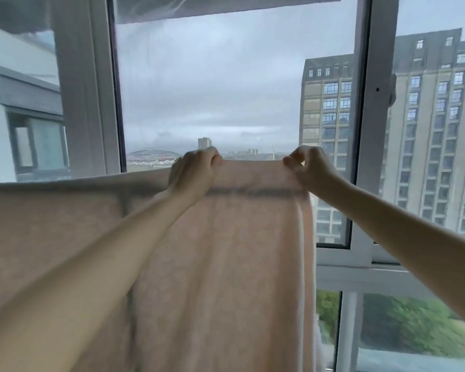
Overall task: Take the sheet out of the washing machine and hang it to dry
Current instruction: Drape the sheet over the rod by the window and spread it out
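Both arms are stretched out toward the window. The left hand (196,170) has its fingers curled over the top edge of the sheet (226,264), gripping it, and just along that same edge the right hand (309,167) pinches the fabric between thumb and fingers. The pale pink sheet is held up in front of the window frame (371,130), hanging down in long folds, its top edge running off to the left. A dark horizontal band shows through the cloth just below the hands. Beyond the glass stands a tall apartment block (427,130) under grey sky.
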